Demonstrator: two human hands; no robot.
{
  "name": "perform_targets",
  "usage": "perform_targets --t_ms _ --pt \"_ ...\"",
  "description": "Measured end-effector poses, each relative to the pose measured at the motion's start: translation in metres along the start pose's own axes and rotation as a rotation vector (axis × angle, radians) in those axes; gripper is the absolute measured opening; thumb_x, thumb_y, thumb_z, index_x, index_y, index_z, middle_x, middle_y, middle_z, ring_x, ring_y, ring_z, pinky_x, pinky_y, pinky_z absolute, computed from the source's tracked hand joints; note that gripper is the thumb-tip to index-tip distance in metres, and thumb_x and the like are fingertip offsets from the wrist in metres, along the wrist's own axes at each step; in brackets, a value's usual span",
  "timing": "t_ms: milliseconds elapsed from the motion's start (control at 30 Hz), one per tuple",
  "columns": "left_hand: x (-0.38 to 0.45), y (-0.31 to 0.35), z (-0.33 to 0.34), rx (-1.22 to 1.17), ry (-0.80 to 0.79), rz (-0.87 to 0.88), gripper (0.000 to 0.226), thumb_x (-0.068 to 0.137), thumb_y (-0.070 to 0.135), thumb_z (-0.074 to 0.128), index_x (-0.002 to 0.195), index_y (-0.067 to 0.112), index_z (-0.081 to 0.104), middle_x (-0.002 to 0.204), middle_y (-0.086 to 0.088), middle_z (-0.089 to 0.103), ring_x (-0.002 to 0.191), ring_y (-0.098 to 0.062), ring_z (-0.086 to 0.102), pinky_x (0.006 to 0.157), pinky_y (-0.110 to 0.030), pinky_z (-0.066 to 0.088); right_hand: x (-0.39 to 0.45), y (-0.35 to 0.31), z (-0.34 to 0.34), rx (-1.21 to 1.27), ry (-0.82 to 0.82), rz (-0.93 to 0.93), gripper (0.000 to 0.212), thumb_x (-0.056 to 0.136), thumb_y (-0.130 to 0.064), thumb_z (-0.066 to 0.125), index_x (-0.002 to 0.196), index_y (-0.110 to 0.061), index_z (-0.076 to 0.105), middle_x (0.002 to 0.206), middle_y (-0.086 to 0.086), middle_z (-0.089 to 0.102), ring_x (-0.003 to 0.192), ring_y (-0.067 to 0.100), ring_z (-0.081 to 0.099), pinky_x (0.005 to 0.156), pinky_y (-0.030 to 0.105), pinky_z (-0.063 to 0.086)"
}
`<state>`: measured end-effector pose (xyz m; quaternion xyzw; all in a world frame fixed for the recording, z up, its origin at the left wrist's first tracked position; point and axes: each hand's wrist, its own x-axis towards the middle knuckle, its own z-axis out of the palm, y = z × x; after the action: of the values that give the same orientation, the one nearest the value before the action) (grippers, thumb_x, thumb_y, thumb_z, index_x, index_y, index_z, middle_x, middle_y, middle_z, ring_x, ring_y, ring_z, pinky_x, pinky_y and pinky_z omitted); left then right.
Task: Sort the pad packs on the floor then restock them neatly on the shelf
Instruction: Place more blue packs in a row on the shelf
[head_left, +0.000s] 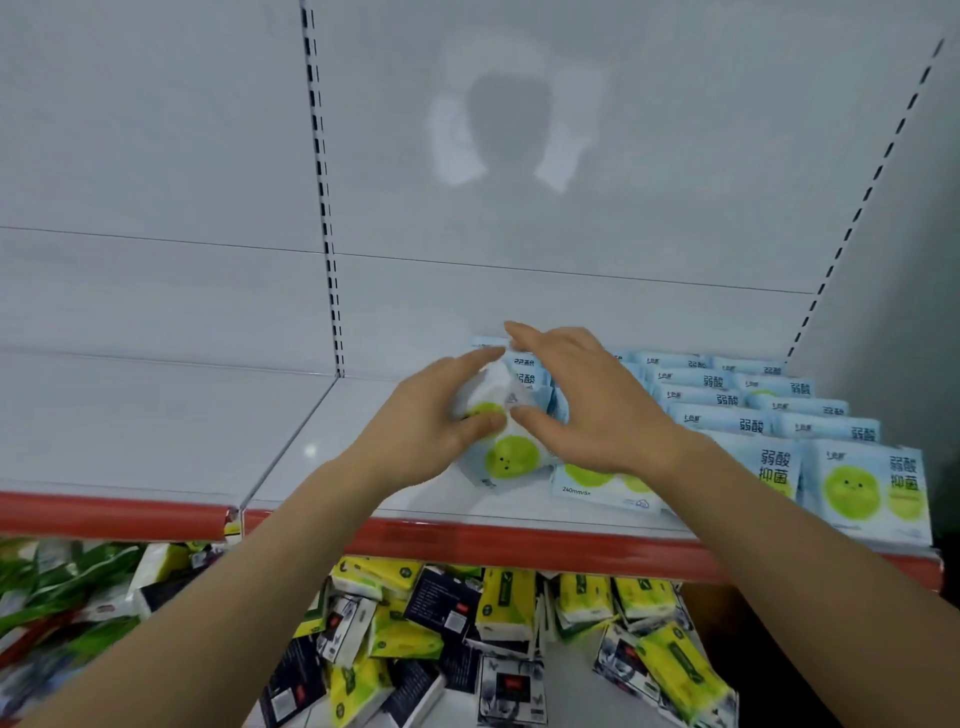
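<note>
On the white shelf (363, 467) lie light-blue pad packs with green circles. Two loose packs (511, 457) sit mid-shelf, tilted, between my hands. My left hand (431, 426) grips the upper one, thumb on its green circle and fingers over its top. My right hand (587, 400) reaches over the packs with fingers stretched toward the back and its thumb touching the packs. Neat rows of the same packs (753, 415) fill the shelf's right part, standing upright.
A red price rail (493, 545) runs along the shelf's front edge. Below it, a lower shelf holds a jumble of yellow and black tissue packs (498, 634). Green packs (67, 587) lie at lower left. A perforated upright (324, 208) divides the back panel.
</note>
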<state>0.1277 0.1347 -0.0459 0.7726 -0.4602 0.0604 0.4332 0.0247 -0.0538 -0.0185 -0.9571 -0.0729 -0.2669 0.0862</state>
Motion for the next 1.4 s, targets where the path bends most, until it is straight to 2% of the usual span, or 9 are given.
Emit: perform_targets --t_ms 67,167,300,500,667,867,1100,1233,1400 --pt "0.010 0.007 -0.007 0.081 0.034 0.042 0.072 0.083 0.036 0.079 0.144 0.039 0.040 0.121 0.016 0.053 0.101 -0.004 0.055 0.087 -0.021 0.044 0.011 -0.006 -0.004 0.127 -0.095 0.049 0.077 0.090 -0.030 0.066 0.155 -0.039 0.025 0.111 -0.007 0.065 0.107 0.012 0.056 0.094 0.032 0.047" --pt "0.011 -0.002 -0.017 -0.274 0.128 -0.099 0.082 0.075 0.035 0.086 0.140 0.041 0.037 0.126 0.017 0.051 0.101 -0.002 0.061 0.082 -0.016 0.051 0.015 -0.008 -0.010 0.314 0.046 0.130 0.071 0.088 -0.022 0.071 0.147 -0.044 0.037 0.100 -0.015 0.062 0.092 0.009 0.061 0.085 0.028 0.051" --pt "-0.002 -0.030 -0.013 -0.523 -0.081 -0.308 0.057 0.083 0.042 0.077 0.131 0.028 0.050 0.119 0.008 0.068 0.110 -0.012 0.067 0.094 -0.036 0.056 0.011 -0.004 0.001 0.506 0.024 0.319 0.050 0.085 -0.021 0.072 0.127 -0.040 0.053 0.108 -0.012 0.062 0.097 0.015 0.066 0.086 0.039 0.056" --pt "0.011 -0.042 -0.022 -0.053 -0.173 -0.168 0.039 0.087 0.042 0.073 0.121 0.031 0.058 0.097 0.012 0.069 0.082 0.001 0.064 0.075 -0.021 0.049 0.010 -0.001 0.006 0.193 -0.072 0.243 0.069 0.089 -0.047 0.067 0.150 -0.043 0.033 0.132 -0.010 0.051 0.124 0.006 0.046 0.102 0.029 0.040" --pt "0.015 -0.047 -0.003 0.111 -0.146 -0.225 0.058 0.086 0.049 0.072 0.130 0.026 0.043 0.100 -0.001 0.066 0.086 -0.018 0.065 0.080 -0.037 0.054 0.011 0.002 0.024 -0.133 -0.182 0.183 0.039 0.098 -0.042 0.059 0.135 -0.033 0.058 0.119 -0.003 0.062 0.119 0.023 0.046 0.100 0.042 0.040" --pt "0.012 -0.053 0.015 0.215 -0.081 -0.301 0.069 0.089 0.054 0.066 0.137 0.015 0.037 0.093 0.003 0.062 0.088 -0.021 0.058 0.072 -0.034 0.043 0.006 0.003 0.045 -0.375 -0.196 0.177 0.041 0.101 -0.047 0.046 0.135 -0.028 0.059 0.132 0.001 0.047 0.133 0.025 0.032 0.109 0.041 0.028" --pt "0.010 -0.059 0.014 0.289 -0.267 -0.345 0.040 0.098 0.060 0.043 0.094 0.020 0.051 0.086 0.004 0.057 0.089 -0.024 0.057 0.070 -0.034 0.041 0.004 0.001 0.050 -0.356 -0.161 0.185 0.039 0.101 -0.035 0.050 0.135 -0.016 0.057 0.127 0.006 0.055 0.127 0.030 0.042 0.104 0.045 0.038" --pt "0.000 -0.057 0.010 0.249 -0.120 -0.381 0.066 0.094 0.068 0.040 0.133 0.016 0.050 0.120 -0.002 0.061 0.108 -0.024 0.059 0.089 -0.037 0.048 0.005 -0.007 0.049 -0.313 -0.014 0.195 0.045 0.096 -0.033 0.047 0.131 -0.010 0.061 0.127 0.012 0.059 0.125 0.035 0.050 0.101 0.052 0.046" --pt "-0.020 -0.054 -0.003 0.398 0.293 -0.202 0.060 0.100 0.056 0.042 0.140 0.013 0.048 0.139 -0.007 0.053 0.128 -0.029 0.046 0.102 -0.044 0.042 0.022 -0.032 0.048 -0.265 0.108 0.143 0.060 0.097 -0.046 0.037 0.141 -0.008 0.052 0.146 0.016 0.048 0.141 0.035 0.038 0.116 0.053 0.032"
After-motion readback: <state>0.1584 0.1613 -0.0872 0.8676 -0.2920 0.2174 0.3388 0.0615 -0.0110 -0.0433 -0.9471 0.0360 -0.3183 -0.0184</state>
